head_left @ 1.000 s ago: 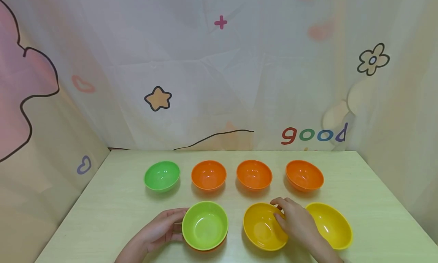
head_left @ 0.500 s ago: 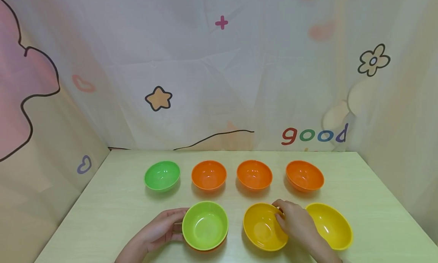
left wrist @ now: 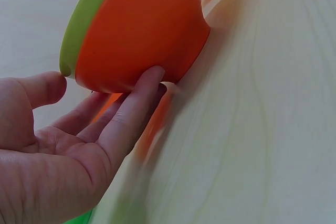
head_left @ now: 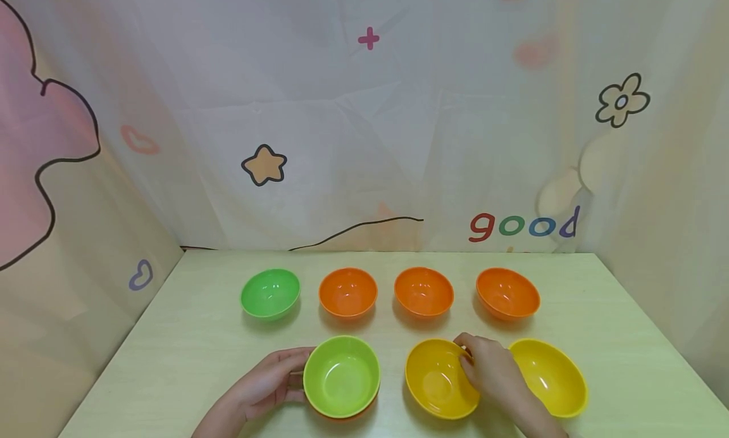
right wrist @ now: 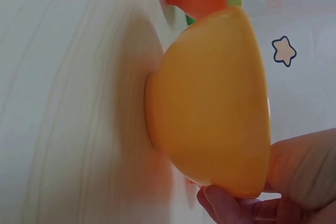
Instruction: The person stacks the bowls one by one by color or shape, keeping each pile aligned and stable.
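A light green bowl (head_left: 342, 376) sits nested in an orange bowl (left wrist: 149, 30), of which only a sliver shows in the head view. My left hand (head_left: 277, 381) is at the left side of this stack. Its thumb tip touches the green rim, and its fairly straight fingers (left wrist: 128, 111) lie against the orange wall. To the right, my right hand (head_left: 494, 369) pinches the right rim of a dark yellow bowl (head_left: 438, 387), thumb on the inside and fingers outside. This bowl (right wrist: 215, 98) stands upright on the table.
Behind them runs a row: a green bowl (head_left: 270, 295) and three orange bowls, left (head_left: 347, 294), middle (head_left: 423, 292) and right (head_left: 507, 294). A brighter yellow bowl (head_left: 549, 378) stands right of my right hand, partly hidden by it. A printed curtain (head_left: 342, 140) closes off the table's back.
My right hand has shifted very slightly toward me at the yellow bowl's rim. The left hand and all the bowls stay where they were.
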Demonstrator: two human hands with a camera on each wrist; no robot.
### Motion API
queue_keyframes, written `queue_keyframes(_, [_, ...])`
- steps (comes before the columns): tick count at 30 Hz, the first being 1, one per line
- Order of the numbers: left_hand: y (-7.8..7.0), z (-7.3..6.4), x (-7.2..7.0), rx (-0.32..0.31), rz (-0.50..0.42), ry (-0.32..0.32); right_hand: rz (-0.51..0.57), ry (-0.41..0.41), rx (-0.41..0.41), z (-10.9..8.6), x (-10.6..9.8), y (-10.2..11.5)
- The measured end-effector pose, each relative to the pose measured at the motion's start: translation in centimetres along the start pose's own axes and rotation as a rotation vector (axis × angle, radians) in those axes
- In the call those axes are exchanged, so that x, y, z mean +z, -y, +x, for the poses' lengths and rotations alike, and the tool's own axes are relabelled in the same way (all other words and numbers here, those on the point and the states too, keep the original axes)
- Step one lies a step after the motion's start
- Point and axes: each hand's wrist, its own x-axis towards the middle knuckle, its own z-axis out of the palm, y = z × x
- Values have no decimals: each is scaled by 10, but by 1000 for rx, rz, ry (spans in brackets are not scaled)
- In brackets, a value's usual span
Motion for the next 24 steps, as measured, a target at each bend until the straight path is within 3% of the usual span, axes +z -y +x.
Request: queue_keyframes(24, [4,1,-2,12,-3,4,-11,-7,3,0,0,0])
